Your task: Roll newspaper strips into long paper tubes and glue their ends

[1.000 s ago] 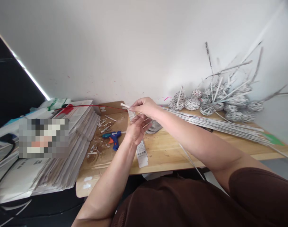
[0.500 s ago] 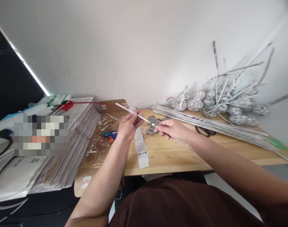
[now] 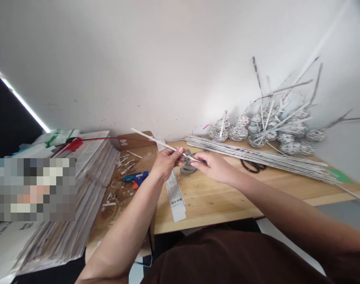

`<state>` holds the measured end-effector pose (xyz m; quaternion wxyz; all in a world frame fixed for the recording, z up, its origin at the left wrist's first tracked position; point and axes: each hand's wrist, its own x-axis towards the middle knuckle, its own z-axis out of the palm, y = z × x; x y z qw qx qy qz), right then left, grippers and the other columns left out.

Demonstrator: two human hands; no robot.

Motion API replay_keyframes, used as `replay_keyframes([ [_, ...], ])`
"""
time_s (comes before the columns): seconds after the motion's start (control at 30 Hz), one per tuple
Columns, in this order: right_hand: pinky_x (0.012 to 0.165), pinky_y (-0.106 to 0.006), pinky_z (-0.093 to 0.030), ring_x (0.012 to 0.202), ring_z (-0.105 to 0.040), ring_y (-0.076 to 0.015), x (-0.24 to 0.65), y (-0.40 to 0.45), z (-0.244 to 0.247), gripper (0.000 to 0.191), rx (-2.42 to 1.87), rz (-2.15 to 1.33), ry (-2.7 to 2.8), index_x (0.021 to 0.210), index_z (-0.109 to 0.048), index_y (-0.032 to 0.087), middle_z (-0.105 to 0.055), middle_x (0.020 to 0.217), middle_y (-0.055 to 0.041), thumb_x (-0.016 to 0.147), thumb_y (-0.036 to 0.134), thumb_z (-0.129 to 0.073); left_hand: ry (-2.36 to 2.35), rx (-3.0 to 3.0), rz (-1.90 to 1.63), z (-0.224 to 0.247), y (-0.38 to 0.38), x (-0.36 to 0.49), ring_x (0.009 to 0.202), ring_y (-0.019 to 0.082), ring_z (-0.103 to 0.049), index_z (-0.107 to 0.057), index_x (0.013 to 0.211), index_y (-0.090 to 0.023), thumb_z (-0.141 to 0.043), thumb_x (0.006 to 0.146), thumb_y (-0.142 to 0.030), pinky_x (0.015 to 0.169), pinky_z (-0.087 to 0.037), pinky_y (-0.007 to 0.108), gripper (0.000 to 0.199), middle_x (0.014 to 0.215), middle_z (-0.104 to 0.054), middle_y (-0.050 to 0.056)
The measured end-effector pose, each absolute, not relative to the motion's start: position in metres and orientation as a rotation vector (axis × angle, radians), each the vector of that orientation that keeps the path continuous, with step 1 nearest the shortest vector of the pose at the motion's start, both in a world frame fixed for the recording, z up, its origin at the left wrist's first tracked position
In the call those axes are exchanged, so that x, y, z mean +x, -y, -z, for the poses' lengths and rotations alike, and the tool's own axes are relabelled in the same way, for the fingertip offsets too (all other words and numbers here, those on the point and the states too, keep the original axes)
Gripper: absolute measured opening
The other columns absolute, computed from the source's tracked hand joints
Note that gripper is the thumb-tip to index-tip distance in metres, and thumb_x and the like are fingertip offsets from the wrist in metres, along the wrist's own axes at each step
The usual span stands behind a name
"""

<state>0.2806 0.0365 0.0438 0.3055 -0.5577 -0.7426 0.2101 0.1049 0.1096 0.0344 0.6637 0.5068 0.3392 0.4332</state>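
Note:
A thin white rolled-paper tube (image 3: 152, 139) slants across in front of me, its far end pointing up and left. My left hand (image 3: 167, 162) pinches it between thumb and fingers near its lower part. Close beside it, my right hand (image 3: 213, 167) is closed on the tube's lower right end, and the fingers partly hide that end. Below the hands lies a printed paper strip (image 3: 176, 197) on the wooden table (image 3: 227, 201). A crumpled grey cloth item (image 3: 188, 167) rests just behind the fingers, partly covered.
A blue and orange glue gun (image 3: 136, 178) lies left among paper scraps. Stacked newspapers (image 3: 79, 209) fill the far left. Black-handled scissors (image 3: 253, 165) sit beside a long bundle of paper tubes (image 3: 256, 156). Several woven paper gourd shapes (image 3: 239, 129) stand along the wall.
My left hand has moved down the tube, nearer to my right hand, so a longer piece sticks out at upper left. The camera view has shifted slightly.

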Motion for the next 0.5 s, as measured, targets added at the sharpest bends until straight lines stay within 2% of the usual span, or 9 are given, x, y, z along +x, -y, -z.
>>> replay_keyframes([
  [0.07, 0.057, -0.024, -0.032, 0.058, -0.049, -0.0116, 0.286, -0.035, -0.042, 0.021, -1.485, -0.422, 1.971, 0.086, -0.066, 0.018, -0.059, 0.065, 0.0008, 0.09, 0.032, -0.051, -0.781, 1.144, -1.008, -0.033, -0.117, 0.105, 0.053, 0.007, -0.052, -0.072, 0.077, -0.009, -0.082, 0.061, -0.041, 0.044, -0.038, 0.016, 0.037, 0.061, -0.061, 0.002],
  [0.13, 0.056, -0.024, -0.03, 0.056, -0.048, -0.0114, 0.289, -0.034, -0.039, 0.022, -1.503, -0.432, 1.943, 0.086, -0.067, 0.018, -0.059, 0.064, 0.001, 0.091, 0.032, -0.05, -0.757, 1.112, -1.002, -0.028, -0.122, 0.106, 0.052, 0.006, -0.051, -0.072, 0.078, -0.009, -0.083, 0.06, -0.04, 0.044, -0.038, 0.016, 0.038, 0.059, -0.058, 0.001],
  [0.37, 0.051, -0.022, -0.032, 0.054, -0.049, -0.0109, 0.291, -0.038, -0.037, 0.028, -1.547, -0.818, 1.82, 0.075, -0.063, 0.018, -0.059, 0.063, 0.0012, 0.088, 0.039, -0.052, -0.649, 1.01, -1.01, -0.002, -0.127, 0.102, 0.052, 0.008, -0.056, -0.069, 0.076, -0.011, -0.084, 0.059, -0.031, 0.048, -0.043, 0.018, 0.03, 0.059, -0.062, 0.001],
  [0.5, 0.051, -0.022, -0.035, 0.055, -0.051, -0.011, 0.293, -0.04, -0.039, 0.028, -1.547, -0.952, 1.782, 0.082, -0.065, 0.018, -0.062, 0.067, 0.0003, 0.088, 0.042, -0.052, -0.638, 0.983, -1.086, 0.002, -0.131, 0.099, 0.051, 0.009, -0.057, -0.066, 0.073, -0.012, -0.083, 0.06, -0.032, 0.048, -0.044, 0.019, 0.029, 0.057, -0.062, 0.0],
])
